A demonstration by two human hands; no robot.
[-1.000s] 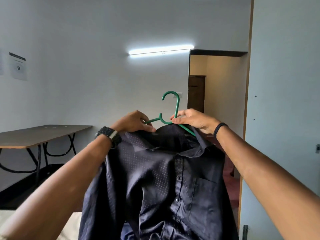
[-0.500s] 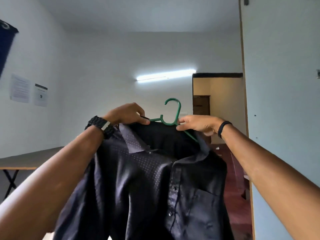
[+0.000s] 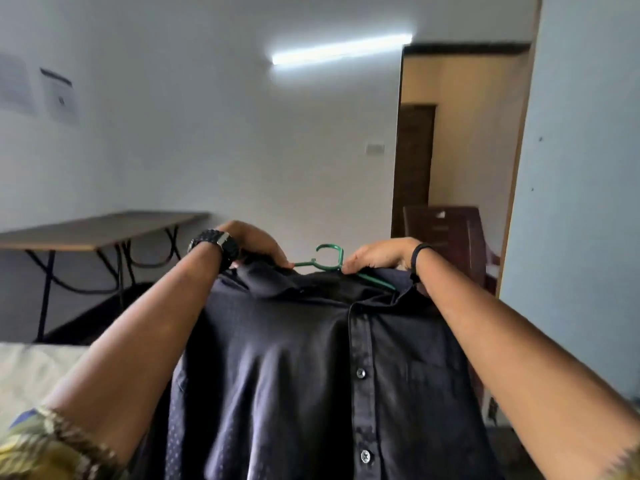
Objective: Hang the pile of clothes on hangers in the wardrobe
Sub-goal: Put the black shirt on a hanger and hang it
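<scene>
Lowered since half a second ago, the dark shirt [image 3: 311,358] and its green hanger [image 3: 329,263] now sit below the level of the distant worktop [image 3: 97,230], where before I held them up against the wall under the tube light [image 3: 341,48]. Largest in view, the shirt hangs between my forearms, front toward me, its button placket running down right of centre, the cloth a deep navy with a fine dot pattern showing at the lower left. At its top the collar [image 3: 273,278] spreads open around the hanger, whose long axis runs left to right across me, straight ahead of both hands and about equally near each; its right arm shows bare above the shoulder cloth, so I judge that side still needs seating. Left hand [image 3: 256,242] grips the collar and the hanger's left arm, fingers curled; right hand [image 3: 379,254] pinches the hanger at the base of the hook. No wardrobe rail is in view; a pale panel [image 3: 581,202] stands at my right.
</scene>
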